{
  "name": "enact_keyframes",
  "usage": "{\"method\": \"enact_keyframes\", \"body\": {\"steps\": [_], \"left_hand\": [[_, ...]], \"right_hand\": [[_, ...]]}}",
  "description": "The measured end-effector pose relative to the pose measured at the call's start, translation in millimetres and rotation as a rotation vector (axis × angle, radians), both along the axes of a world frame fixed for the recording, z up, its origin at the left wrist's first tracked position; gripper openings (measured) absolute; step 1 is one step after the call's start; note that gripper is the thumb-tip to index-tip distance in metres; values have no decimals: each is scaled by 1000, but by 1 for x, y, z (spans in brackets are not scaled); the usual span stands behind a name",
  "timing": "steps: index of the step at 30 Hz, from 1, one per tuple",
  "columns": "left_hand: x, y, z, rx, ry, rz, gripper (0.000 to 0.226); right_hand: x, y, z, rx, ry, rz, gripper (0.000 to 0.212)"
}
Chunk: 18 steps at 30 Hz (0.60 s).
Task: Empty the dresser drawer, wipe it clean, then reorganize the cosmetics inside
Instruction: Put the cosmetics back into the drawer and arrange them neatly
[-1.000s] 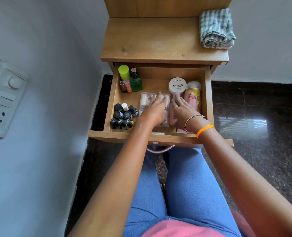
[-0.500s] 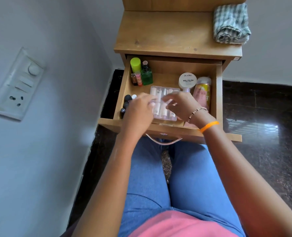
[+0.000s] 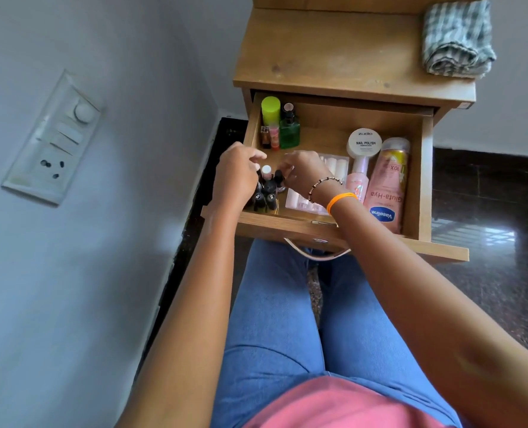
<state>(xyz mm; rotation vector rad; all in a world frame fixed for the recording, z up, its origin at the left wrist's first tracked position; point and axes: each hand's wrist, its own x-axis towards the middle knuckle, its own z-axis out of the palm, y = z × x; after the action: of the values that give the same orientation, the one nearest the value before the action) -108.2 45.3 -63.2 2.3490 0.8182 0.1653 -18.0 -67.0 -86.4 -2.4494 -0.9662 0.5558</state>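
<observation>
The left hand point(image 3: 236, 174) hangs over the drawer's near-left corner, fingers curled down among the dark polish bottles point(image 3: 265, 193); whether it actually grips one cannot be told, since the knuckles hide the tips. Just at its 3 o'clock the right hand point(image 3: 302, 176) curls toward the same cluster, fingertips at the bottle caps, and its hold is equally unclear.

Under the right wrist lies a clear tray point(image 3: 324, 183) of pale tubes. At 3 o'clock from that lie a pink spray point(image 3: 357, 183) and the Vaseline tube point(image 3: 386, 193) along the right wall, with a white jar point(image 3: 364, 142) at their far end. In the far-left corner, at 12 o'clock from the left hand, stand a lime-capped bottle point(image 3: 270, 110), a green bottle point(image 3: 289, 132) and some small tubes. The drawer point(image 3: 426, 168) stands pulled open, and a folded cloth point(image 3: 457, 38) waits on the desk point(image 3: 324, 50) above.

The cosmetics sit in tidy groups, so this looks like the reorganizing step, probably squaring up the polish bottles. The next move calls for a light touch: they stand packed and upright, and a nudge to one may topple its neighbours.
</observation>
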Motion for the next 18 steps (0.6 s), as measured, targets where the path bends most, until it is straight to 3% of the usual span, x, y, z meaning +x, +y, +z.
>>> {"method": "enact_keyframes", "body": {"steps": [11, 18], "left_hand": [[7, 4, -3, 16, 10, -66, 26], [24, 3, 4, 52, 6, -41, 43]], "right_hand": [[4, -2, -1, 17, 72, -30, 15], [41, 4, -1, 178, 41, -424, 33]]}}
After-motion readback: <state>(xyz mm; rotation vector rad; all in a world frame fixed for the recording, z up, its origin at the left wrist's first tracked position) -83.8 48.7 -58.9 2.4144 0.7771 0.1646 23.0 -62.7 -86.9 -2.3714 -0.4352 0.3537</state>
